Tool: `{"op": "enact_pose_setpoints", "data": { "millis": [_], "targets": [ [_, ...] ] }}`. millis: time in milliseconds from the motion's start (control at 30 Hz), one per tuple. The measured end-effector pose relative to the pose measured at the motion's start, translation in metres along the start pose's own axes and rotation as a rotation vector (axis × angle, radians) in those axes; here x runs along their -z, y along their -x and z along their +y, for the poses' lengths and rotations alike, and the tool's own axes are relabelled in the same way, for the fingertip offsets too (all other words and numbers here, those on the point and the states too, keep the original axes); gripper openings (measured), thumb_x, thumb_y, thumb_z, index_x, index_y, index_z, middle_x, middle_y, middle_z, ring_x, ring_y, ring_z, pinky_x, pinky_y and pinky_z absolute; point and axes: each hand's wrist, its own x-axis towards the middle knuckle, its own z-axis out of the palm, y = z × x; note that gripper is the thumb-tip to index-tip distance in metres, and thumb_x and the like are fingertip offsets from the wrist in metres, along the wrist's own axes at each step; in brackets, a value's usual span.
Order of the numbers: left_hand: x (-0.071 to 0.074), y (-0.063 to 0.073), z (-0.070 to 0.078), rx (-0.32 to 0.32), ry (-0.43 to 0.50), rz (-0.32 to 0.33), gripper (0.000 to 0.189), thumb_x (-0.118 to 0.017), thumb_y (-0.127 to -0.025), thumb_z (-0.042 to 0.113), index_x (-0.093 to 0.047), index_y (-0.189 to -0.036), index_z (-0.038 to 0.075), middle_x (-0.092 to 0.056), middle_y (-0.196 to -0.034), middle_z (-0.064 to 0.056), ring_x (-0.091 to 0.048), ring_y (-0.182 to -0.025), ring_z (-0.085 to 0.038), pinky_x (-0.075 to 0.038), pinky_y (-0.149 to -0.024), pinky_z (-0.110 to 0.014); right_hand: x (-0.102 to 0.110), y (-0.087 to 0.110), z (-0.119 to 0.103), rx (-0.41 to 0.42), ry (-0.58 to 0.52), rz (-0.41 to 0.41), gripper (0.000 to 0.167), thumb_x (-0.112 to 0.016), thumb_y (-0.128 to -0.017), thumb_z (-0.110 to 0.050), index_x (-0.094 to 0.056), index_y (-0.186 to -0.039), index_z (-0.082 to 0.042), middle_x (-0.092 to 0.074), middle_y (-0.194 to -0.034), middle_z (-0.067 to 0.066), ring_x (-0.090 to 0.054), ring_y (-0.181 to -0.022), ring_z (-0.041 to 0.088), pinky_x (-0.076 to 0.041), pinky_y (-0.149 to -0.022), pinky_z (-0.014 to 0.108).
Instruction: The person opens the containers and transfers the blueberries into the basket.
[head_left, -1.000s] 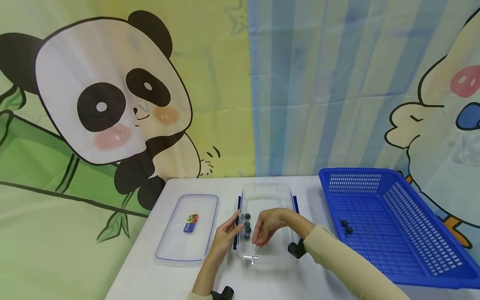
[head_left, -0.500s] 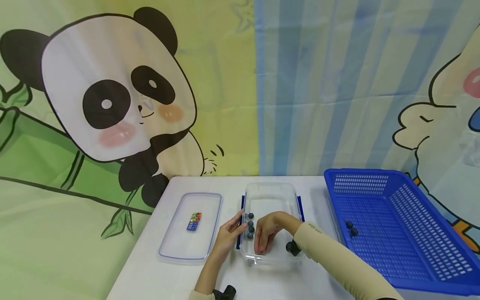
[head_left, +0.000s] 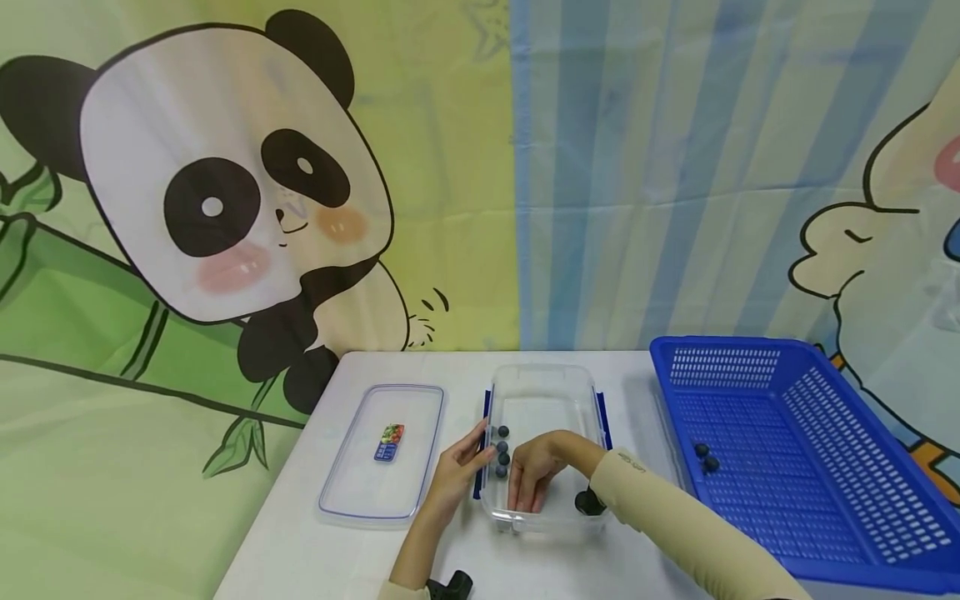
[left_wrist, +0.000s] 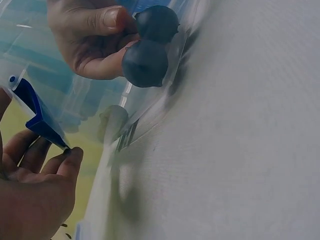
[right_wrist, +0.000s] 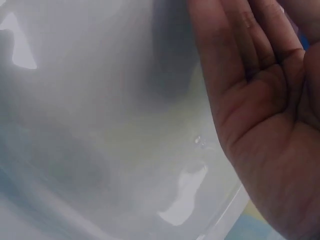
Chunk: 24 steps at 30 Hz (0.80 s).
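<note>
A clear plastic storage box [head_left: 534, 379] with blue side latches stands on the table. My left hand [head_left: 452, 475] grips its left side at the blue latch [left_wrist: 42, 120], fingertips on the flap. Several blueberries [head_left: 501, 471] lie in a row along the inside of the box's left wall. My right hand [head_left: 536, 468] reaches down inside the box, fingers pointing at the floor near its front left. In the left wrist view its thumb and a finger are right at two blueberries [left_wrist: 145, 64]; I cannot tell whether they pinch one.
To the left lies the box's clear lid [head_left: 352, 487] with a blue rim and a small coloured label [head_left: 389, 442]. A blue plastic basket [head_left: 795, 479] stands on the right, with a few blueberries [head_left: 711, 463] inside. A printed curtain [head_left: 450, 167] hangs behind the white table.
My right hand has lowered deeper into the box, its fingers moving toward the front end. My left hand keeps its hold on the side. The head view has shifted slightly.
</note>
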Motion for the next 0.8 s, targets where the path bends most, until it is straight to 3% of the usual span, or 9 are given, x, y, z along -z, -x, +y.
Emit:
{"op": "enact_pose_setpoints", "data": {
  "millis": [233,800],
  "targets": [
    [0.005,-0.009,-0.021,-0.008,-0.025,0.009,0.058,-0.066,-0.086,0.024,-0.043,-0.138,0.013,-0.033,-0.144,-0.010,-0.033,-0.130,-0.026,-0.031,-0.104,-0.026,0.000,-0.002,0.003,0.020,0.002,0.001,0.014,-0.064,-0.082,0.005,-0.071,-0.094,0.004,-0.070,-0.084,0.010,-0.064,-0.065,0.012,-0.057,-0.070,0.028],
    [0.007,-0.007,-0.023,-0.018,-0.101,0.028,0.054,-0.065,-0.087,0.026,-0.046,-0.137,0.016,-0.035,-0.143,-0.012,-0.035,-0.129,-0.030,-0.032,-0.104,-0.029,0.002,-0.005,0.003,0.033,-0.002,-0.073,0.017,-0.062,-0.083,0.008,-0.069,-0.097,0.006,-0.070,-0.089,0.011,-0.065,-0.070,0.012,-0.056,-0.072,0.026]
  ]
}}
